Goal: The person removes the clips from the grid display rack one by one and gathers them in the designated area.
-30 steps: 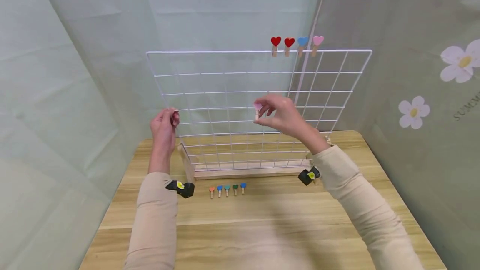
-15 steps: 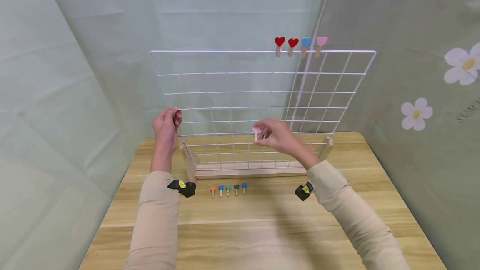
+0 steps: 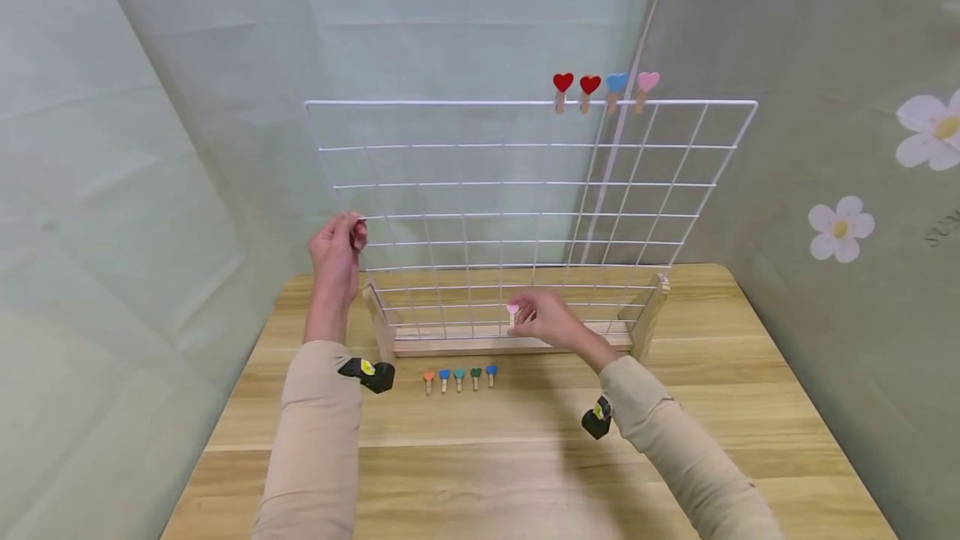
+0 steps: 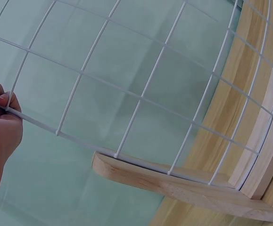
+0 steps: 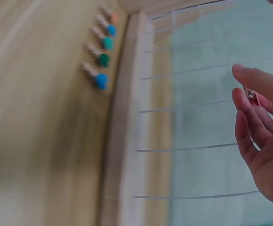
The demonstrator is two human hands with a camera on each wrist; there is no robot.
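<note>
Pink heart clip (image 3: pixel 513 312), upright, we are pinching in our right hand (image 3: pixel 546 320) near the table's (image 3: pixel 750 407) back edge, left hand (image 3: pixel 335 252) gripping the wire grid (image 3: pixel 675 190).

On the curtain (image 3: pixel 862 148) at the right edge, cut-off grey letters stand (something like "SUM"); no other text is readable.

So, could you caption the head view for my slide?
Left hand grips white wire grid; right hand holds pink heart clip.
</note>
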